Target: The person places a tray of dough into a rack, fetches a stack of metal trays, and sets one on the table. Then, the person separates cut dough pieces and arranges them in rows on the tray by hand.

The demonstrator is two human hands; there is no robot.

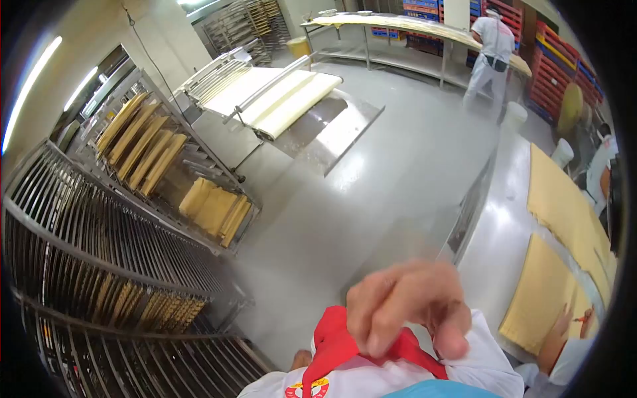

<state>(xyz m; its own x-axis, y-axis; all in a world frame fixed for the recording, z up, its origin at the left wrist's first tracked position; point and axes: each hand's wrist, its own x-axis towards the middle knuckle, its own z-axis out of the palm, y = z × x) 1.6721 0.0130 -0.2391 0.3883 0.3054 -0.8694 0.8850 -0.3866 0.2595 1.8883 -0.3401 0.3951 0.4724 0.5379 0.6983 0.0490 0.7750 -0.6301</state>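
In the head view, the person's right hand [410, 306] is up in front of the chest, close by the red neckerchief [330, 335]; whether it touches the cloth I can't tell. Its fingers bend loosely, thumb apart, with nothing visible in its grasp. The left hand [302, 359] peeks out low on the left, too hidden to read its grip. Off to the right, on the steel tabletop [502, 212], lie a near dough sheet [529, 292] and a far dough sheet [564, 192], a narrow gap between them; a co-worker's hand [564, 320] is over the near one. I'd take this as a pause between handlings, as neither of the person's hands is at the dough. Working it would call for turning right, lowering the free hand flat, and keeping clear of the co-worker.
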